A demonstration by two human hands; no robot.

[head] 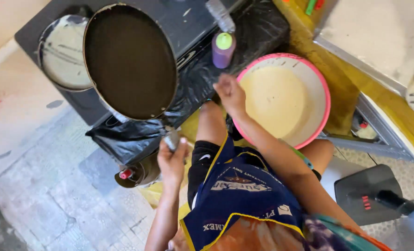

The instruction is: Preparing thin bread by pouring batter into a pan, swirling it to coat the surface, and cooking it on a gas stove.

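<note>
A large round dark pan (130, 60) sits tilted over a black stove top (193, 18). My left hand (172, 161) is shut on the pan's handle (170, 138) at its near edge. A pink-rimmed bowl (327, 93) full of pale batter (274, 100) stands to the right of the stove. My right hand (230, 94) hovers at the bowl's left rim, just below a purple bottle with a green cap (223, 49). Its fingers are blurred and curled, and I cannot tell whether it holds anything.
A second round pan smeared with pale batter (63, 51) lies left of the dark pan. Black plastic sheet (128, 139) drapes the stove's near edge, with a gas cylinder valve (128, 174) below. A clear bottle (220, 15) lies on the stove. A black stool (367, 193) stands at the right.
</note>
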